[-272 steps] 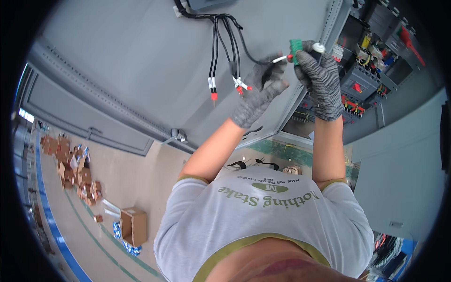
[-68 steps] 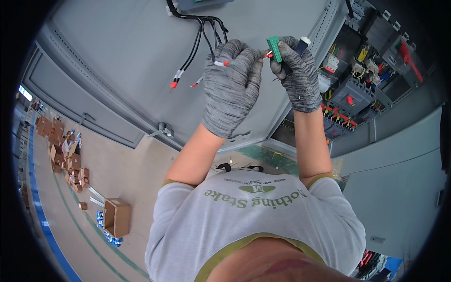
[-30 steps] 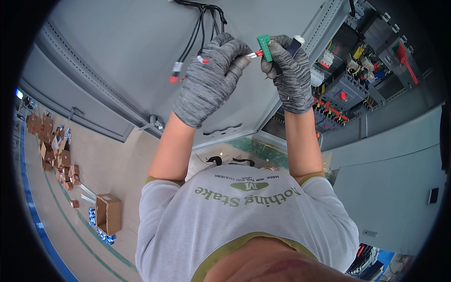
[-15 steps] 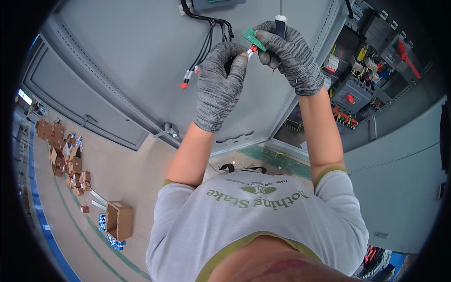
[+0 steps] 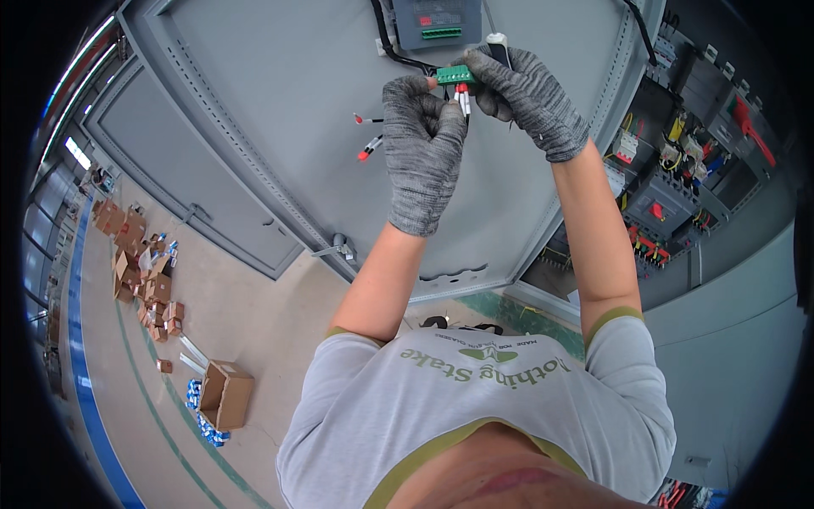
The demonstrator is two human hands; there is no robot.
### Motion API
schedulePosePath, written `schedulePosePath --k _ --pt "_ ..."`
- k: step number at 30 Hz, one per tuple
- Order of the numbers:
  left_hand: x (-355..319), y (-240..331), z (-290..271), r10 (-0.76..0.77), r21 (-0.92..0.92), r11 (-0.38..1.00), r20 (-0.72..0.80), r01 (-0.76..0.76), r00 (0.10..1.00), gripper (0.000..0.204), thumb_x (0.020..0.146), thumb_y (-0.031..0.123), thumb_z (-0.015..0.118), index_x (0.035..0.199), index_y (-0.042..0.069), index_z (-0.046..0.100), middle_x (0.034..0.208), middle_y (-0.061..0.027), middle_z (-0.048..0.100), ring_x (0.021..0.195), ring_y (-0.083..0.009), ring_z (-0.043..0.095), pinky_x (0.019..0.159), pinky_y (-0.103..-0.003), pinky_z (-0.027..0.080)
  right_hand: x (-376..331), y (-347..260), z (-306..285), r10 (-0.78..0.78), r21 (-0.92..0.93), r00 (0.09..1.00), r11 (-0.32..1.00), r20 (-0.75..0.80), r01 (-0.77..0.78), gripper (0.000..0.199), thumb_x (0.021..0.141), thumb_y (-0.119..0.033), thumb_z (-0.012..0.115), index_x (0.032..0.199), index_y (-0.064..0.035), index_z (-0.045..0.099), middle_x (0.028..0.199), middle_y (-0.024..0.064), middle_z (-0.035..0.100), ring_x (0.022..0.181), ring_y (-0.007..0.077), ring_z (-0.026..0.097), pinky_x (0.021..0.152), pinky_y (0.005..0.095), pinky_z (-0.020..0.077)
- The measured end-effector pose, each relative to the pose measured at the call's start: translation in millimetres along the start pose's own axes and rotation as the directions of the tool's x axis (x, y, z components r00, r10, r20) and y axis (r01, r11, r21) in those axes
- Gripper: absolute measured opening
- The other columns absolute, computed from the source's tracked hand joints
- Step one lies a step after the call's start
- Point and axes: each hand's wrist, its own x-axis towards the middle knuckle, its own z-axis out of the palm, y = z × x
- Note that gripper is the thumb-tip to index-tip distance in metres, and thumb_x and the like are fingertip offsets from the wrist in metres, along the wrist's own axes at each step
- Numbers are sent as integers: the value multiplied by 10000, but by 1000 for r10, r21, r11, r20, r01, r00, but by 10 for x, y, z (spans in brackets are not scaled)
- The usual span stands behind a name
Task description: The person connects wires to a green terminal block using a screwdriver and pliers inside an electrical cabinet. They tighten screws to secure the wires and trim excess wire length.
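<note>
Forearms (image 5: 379, 284) raised, gloved fingers (image 5: 410, 84) bent, nearly meeting

Streaky grey gloves (image 5: 413, 174) go with a white, olive-trimmed T-shirt (image 5: 492, 392).

Industrial workshop; grey cabinet door (image 5: 297, 93); circuit breakers (image 5: 660, 204); cardboard boxes (image 5: 236, 403); blue floor line (image 5: 84, 382)

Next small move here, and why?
Probably guide one of the loose wires to the green connector: their red-capped ends stick out unattached beyond the left hand, while other red-tipped wires already meet it.
</note>
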Motion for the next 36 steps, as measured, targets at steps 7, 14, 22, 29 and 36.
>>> schedulePosePath --k 7,14,22,29,36 --pt "103 53 64 49 19 999 -18 -49 999 313 859 -40 600 1126 46 462 751 28 470 627 -27 425 579 -182 387 152 213 34 -72 481 993 877 98 16 304 925 -308 604 914 -8 653 610 27 568 472 74 481 432 212 365" --pt "70 63 34 22 79 997 30 -24 999 251 880 -4 631 1110 29 537 868 -10 583 720 -54 528 660 -194 448 43 302 -95 -160 681 956 730 246 -53 268 931 -202 567 1057 25 634 672 46 592 493 73 485 430 206 362" --pt "-77 120 10 6 595 785 274 -174 962 156 915 159 628 945 7 651 744 -75 613 682 -123 557 653 -276 468 -365 611 -209 36 597 995 798 97 -87 267 900 -212 622 1054 6 639 690 51 612 540 78 554 447 170 415" --pt "-186 -25 26 67 583 776 303 -241 951 103 915 115 619 965 27 638 760 -72 612 652 -142 553 627 -277 473 -576 753 -69 64 671 997 738 40 -74 238 895 -219 631 991 -1 644 678 40 610 539 78 554 444 181 416" --pt "-168 -61 -66 144 506 805 339 -309 930 106 903 49 598 993 20 645 829 -94 631 716 -168 587 676 -282 484 -595 659 57 148 657 985 752 -84 -57 207 904 -203 612 941 -1 642 657 37 605 518 86 528 431 199 379"
